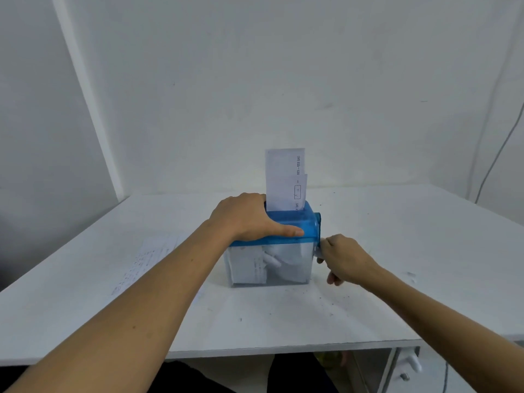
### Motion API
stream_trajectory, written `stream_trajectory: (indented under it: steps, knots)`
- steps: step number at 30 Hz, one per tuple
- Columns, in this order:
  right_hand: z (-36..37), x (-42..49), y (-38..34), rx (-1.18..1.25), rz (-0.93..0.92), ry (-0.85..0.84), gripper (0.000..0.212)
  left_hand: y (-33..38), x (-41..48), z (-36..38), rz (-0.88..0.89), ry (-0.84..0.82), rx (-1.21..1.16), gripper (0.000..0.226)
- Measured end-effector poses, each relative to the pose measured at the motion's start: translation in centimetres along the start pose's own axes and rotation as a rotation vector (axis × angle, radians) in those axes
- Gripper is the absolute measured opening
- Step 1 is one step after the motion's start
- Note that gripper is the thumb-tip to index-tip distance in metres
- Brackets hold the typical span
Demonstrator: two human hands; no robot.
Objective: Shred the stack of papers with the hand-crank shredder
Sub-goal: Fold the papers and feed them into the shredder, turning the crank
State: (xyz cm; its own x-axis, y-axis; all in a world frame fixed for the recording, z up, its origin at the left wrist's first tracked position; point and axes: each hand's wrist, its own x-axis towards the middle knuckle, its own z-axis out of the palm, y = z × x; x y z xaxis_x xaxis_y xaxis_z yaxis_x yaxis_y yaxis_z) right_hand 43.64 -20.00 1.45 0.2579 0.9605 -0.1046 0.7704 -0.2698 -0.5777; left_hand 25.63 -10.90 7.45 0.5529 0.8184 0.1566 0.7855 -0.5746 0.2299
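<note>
**Q:** So, where is the hand-crank shredder (pixel 286 226)?

**A:** It stands near the middle of a white table (pixel 397 251), blue lid on top and clear bin (pixel 286 275) below. White shredded paper (pixel 249 266) fills part of the bin.

**Q:** And the papers?

**A:** Two printed sheets (pixel 283 177) stand upright in the lid's slot, one lower than the other. More printed pages (pixel 141 262) lie flat on the table to the left, apart from the shredder.

**Q:** What are the person's hands doing?

**A:** The left hand (pixel 246 217) clasps the lid from above, its thumb straight along the front edge and its fingers over the far side, beside the sheets. The right hand (pixel 344 259) is curled around the knob of the crank (pixel 318 222) on the shredder's right side.

**Q:** Anything else?

**A:** A thin cable (pixel 499 154) hangs down the wall at the right.
</note>
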Motion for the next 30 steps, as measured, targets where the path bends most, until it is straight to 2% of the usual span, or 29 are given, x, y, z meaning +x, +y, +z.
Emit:
stream_trajectory:
  steps: [4, 9, 11, 14, 16, 19, 22, 27, 30]
  knots:
    - [-3.4, -3.1, -1.3, 0.193, -0.023, 0.072, 0.031, 0.0, 0.2, -0.4, 0.0, -0.002, 0.006, 0.094]
    - [-7.5, -3.2, -2.6, 0.297, -0.151, -0.015, 0.038, 0.3, 0.1, -0.2, 0.028, -0.01, -0.008, 0.09]
    - [-8.4, -1.9, -3.1, 0.32, -0.188, 0.005, 0.038, 0.0, 0.3, -0.1, 0.031, 0.002, -0.025, 0.09]
    - [-9.0, 0.5, -3.7, 0.339, -0.202, 0.13, 0.044, -0.1, 0.4, -0.1, 0.033, 0.004, -0.037, 0.091]
    - [-8.9, 2.3, -3.9, 0.223, -0.25, 0.286, 0.045, -0.3, 0.5, -0.1, 0.039, 0.006, -0.026, 0.09]
    - [-8.3, 4.7, -4.1, 0.061, -0.336, 0.459, 0.036, -0.3, 0.6, 0.0, 0.043, 0.003, -0.037, 0.089]
    - [-7.1, 6.8, -3.8, -0.025, -0.346, 0.55, 0.027, -0.4, 0.6, 0.1, 0.051, 0.014, -0.04, 0.085]
    - [-3.8, 8.7, -1.9, 0.144, -0.2, 0.441, 0.047, -0.5, 0.6, 0.2, 0.055, 0.036, -0.037, 0.076]
    - [-1.5, 7.8, -0.7, 0.138, -0.125, 0.347, 0.041, -0.5, 0.6, 0.3, 0.054, 0.056, -0.022, 0.076]
